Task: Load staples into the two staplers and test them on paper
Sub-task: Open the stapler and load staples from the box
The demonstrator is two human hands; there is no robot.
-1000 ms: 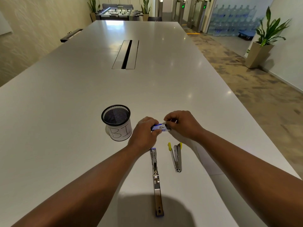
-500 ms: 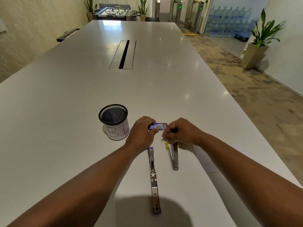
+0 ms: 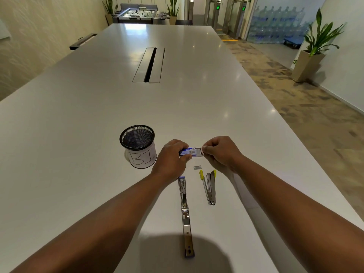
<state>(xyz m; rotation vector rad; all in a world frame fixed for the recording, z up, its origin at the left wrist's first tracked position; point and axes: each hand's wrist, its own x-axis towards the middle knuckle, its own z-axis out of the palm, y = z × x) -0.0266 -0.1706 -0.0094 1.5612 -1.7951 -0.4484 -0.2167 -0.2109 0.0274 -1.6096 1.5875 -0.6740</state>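
My left hand [image 3: 171, 161] grips a small blue staple box [image 3: 190, 152] above the white table [image 3: 78, 134]. Its inner tray is slid out to the right, and my right hand [image 3: 221, 150] pinches the tray's end. Just below the box, a short strip of staples [image 3: 197, 167] lies on the table. Nearer to me, a blue-tipped stapler [image 3: 185, 215] lies folded out flat in a long line. A smaller yellow-tipped stapler [image 3: 209, 187] lies to its right, opened in a narrow V. A white paper sheet [image 3: 239, 191] shows under my right forearm.
A black mesh cup [image 3: 138, 145] with a paper label marked "BI" stands left of my hands. A cable slot [image 3: 149, 65] sits in the table's middle. The table's right edge runs close by my right arm, with carpet floor and a potted plant [image 3: 313, 48] beyond.
My right hand dipped toward the yellow stapler, then came back up to the box's tray end. A staple strip now lies on the table where none showed before.
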